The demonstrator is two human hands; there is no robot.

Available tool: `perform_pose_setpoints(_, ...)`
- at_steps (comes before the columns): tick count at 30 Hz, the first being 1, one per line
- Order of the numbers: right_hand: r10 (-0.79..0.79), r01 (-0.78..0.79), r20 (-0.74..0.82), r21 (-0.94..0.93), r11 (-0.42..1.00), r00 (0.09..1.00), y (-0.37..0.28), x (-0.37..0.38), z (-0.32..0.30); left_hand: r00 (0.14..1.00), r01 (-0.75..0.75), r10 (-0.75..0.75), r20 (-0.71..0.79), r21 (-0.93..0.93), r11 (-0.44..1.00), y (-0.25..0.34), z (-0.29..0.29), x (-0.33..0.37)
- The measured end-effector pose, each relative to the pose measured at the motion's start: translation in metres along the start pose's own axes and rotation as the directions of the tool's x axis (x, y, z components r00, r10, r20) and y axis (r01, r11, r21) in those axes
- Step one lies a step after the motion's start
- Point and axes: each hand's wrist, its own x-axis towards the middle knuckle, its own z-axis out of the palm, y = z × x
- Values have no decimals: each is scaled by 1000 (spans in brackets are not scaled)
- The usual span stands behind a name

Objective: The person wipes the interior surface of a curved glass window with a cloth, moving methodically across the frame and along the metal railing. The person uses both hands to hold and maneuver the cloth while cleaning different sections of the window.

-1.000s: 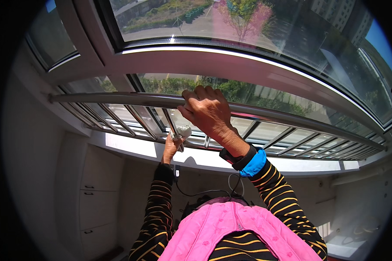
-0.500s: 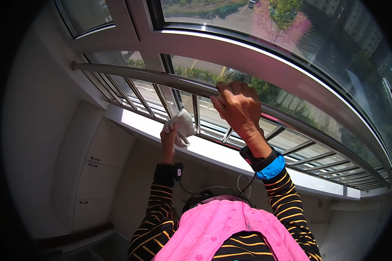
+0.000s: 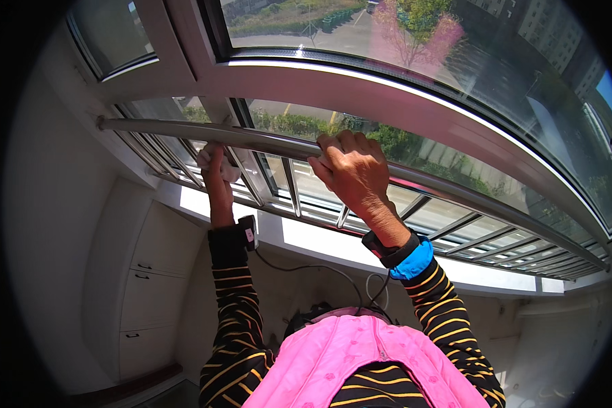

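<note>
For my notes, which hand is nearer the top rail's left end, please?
Left. The left hand holds a cloth below the top rail, right of its left end; the right hand grips the rail farther right.

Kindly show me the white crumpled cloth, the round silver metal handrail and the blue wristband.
White crumpled cloth (image 3: 230,172), head view: its right side.
Round silver metal handrail (image 3: 272,140), head view: its left stretch.
Blue wristband (image 3: 415,262), head view: its middle.

L hand (image 3: 216,178) hides pt of wht cloth (image 3: 230,171), & pink vest (image 3: 313,353) cut off at btm edge.
</note>
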Motion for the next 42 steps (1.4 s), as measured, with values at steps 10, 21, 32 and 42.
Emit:
perform_pose_setpoints(10, 1, 0, -39, 17, 1000, 999, 0, -1, 0, 962, 21, -92, 259, 265, 964, 2, -3, 20)
perform_pose_setpoints(21, 10, -9, -40, 16, 1000, 999, 0, -1, -2, 977, 93, -178, 113, 527, 845, -79, -50, -21)
perform_pose_setpoints(32, -33, 35, -120, 13, 999, 992, 3, -1, 6, 970, 140, -228, 89, 563, 814, -168, -117, -43)
perform_pose_setpoints(42, -10, 11, -63, 17, 1000, 998, 1, -1, 0, 980, 165, -200, -15, 629, 760, -155, -114, -53)
